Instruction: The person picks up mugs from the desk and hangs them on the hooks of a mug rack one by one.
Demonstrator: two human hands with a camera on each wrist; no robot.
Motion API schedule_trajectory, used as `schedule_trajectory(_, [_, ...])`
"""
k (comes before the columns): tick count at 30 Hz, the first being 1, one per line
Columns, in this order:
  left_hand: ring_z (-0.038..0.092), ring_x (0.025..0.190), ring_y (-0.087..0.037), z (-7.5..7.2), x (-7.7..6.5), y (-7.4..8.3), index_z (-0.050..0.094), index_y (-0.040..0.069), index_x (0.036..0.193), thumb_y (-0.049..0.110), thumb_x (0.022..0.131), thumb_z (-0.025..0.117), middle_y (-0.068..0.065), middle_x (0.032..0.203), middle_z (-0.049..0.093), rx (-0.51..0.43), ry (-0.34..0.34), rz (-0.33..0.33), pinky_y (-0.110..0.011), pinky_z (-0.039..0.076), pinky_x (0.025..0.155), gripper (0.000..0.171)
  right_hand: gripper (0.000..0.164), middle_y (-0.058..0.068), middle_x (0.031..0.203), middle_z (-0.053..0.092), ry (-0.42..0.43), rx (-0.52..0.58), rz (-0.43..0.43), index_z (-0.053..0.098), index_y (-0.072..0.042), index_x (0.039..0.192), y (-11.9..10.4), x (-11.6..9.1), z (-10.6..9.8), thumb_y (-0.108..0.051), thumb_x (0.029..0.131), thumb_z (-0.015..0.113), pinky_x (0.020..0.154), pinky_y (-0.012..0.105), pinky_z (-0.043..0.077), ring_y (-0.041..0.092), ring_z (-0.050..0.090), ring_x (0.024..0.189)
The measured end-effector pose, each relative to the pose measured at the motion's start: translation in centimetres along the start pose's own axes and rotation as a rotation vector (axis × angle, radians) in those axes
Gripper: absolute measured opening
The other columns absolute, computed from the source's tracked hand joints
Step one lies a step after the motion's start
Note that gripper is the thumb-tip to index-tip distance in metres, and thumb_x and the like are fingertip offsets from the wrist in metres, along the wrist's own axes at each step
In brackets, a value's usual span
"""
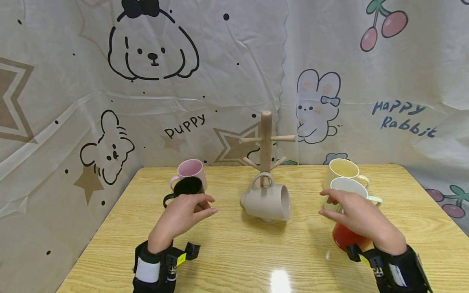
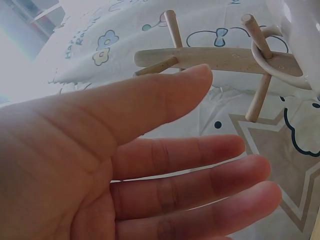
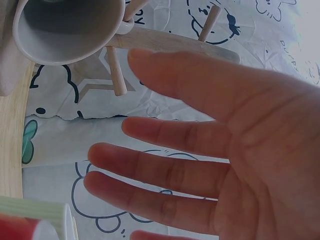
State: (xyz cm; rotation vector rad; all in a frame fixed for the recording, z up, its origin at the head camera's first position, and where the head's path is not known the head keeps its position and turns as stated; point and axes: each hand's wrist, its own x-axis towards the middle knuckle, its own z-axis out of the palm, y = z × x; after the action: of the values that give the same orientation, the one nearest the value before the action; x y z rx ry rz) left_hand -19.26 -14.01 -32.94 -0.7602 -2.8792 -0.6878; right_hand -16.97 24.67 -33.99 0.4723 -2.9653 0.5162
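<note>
Left hand, right hand hovering lower left, lower right of frame, fingers and thumbs parted, gripping nothing. Worktop spreading beneath. Mug tree standing at centre. Grey mug hanging there between hands, long axis running sideways, mouth facing right, neither hand clearly nearer. Black mug sitting near left hand; red mug near right.

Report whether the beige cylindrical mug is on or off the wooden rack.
On: the beige mug hangs, handle looped round a wooden peg.
</note>
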Motion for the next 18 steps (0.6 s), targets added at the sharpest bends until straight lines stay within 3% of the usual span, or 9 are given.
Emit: schedule_trajectory(18, [0.061,0.068,-0.006,0.02,-0.01,0.15,0.068,0.011,0.099,0.027,0.083,0.067,0.005,0.077,0.066,0.009,-0.002,-0.004,-0.024,0.049,0.063,0.023,0.045,0.006,0.095,0.067,-0.045,-0.008,0.018,0.059,-0.007,0.116,-0.13,0.13,0.14,-0.034,0.080,0.069,0.073,0.041,0.052,0.021,0.062,0.085])
